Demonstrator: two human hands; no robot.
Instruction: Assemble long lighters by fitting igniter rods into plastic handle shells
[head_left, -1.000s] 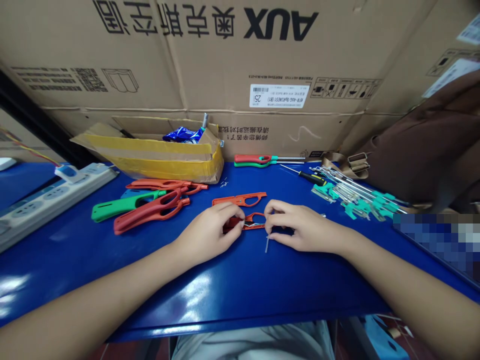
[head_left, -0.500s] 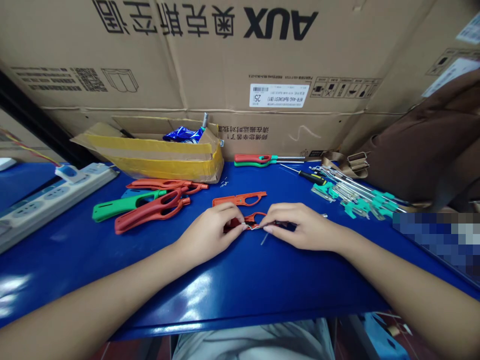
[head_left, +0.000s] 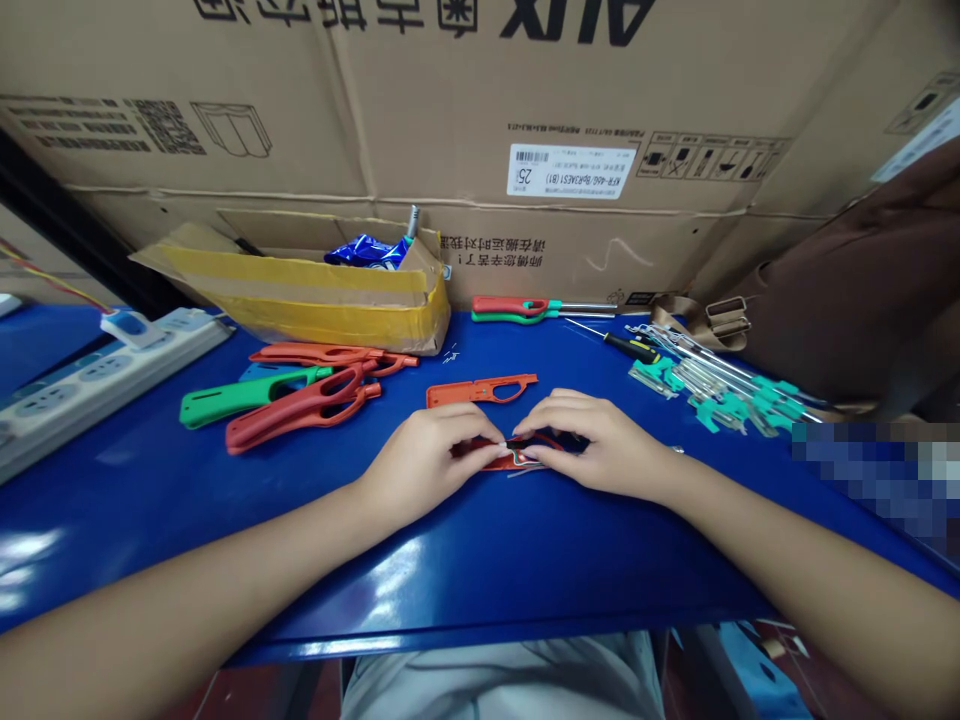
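In the middle, an orange lighter shell half lies on the blue table with thin white and dark wires in it. My left hand is closed in a pinch at a small black lighter part above the shell. From the other side, my right hand is closed too, index finger and thumb at the same black part and the wires. Its palm hides part of the shell. A second orange shell half lies just beyond, hollow side up, touched by neither hand.
Red lighter handles and a green handle lie left, before a taped carton. Far left is a power strip. Behind are assembled lighters, a screwdriver and metal tubes with green parts. A brown bag stands right.
My fingertips have shifted slightly right along the orange shell, and the right hand has closed in on the black part. The loose dark wire end lies flatter. The view has tilted a little downward.
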